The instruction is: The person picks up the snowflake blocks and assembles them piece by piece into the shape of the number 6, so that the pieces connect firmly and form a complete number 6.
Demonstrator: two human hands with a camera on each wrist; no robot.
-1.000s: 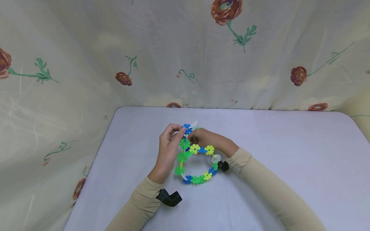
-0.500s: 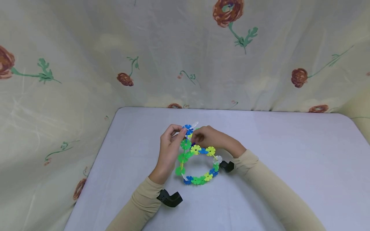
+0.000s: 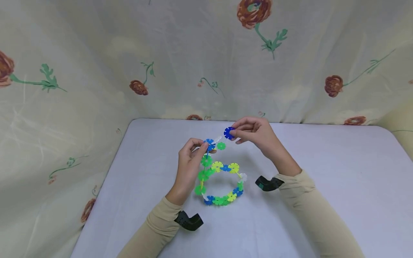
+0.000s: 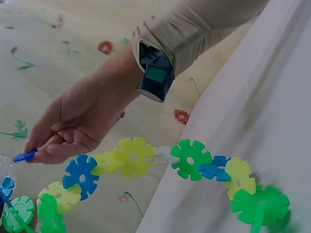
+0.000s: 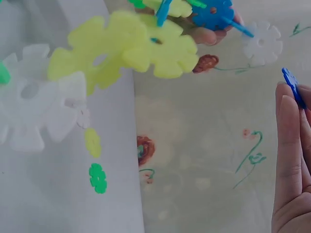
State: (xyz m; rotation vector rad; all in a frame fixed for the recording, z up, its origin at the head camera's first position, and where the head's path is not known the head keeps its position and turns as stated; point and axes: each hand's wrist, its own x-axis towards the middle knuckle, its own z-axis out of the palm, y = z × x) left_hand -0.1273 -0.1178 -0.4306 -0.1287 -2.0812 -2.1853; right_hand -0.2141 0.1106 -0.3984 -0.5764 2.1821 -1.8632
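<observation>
My left hand (image 3: 187,165) pinches a blue snowflake disc (image 5: 214,13) at the upper end of a chain of interlocked plastic snowflake discs. A white disc (image 5: 262,42) sticks out from that blue one. Green, yellow, blue and white pieces make up the chain (image 3: 206,175), which curves into a ring on the table. Up and to the right, my right hand (image 3: 258,134) holds a single dark blue snowflake disc (image 3: 229,133) between thumb and fingers. In the left wrist view this disc (image 4: 25,156) is edge-on, close to the white disc.
A loose green disc (image 3: 221,146) lies on the white table (image 3: 306,179) behind the ring. In the right wrist view a loose yellow disc (image 5: 92,142) lies near it. A flower-printed curtain (image 3: 180,53) hangs behind and to the left of the table.
My right hand has risen from the table behind the ring and moved up and right, bringing the dark blue disc with it. My left hand and the chain have barely moved.
</observation>
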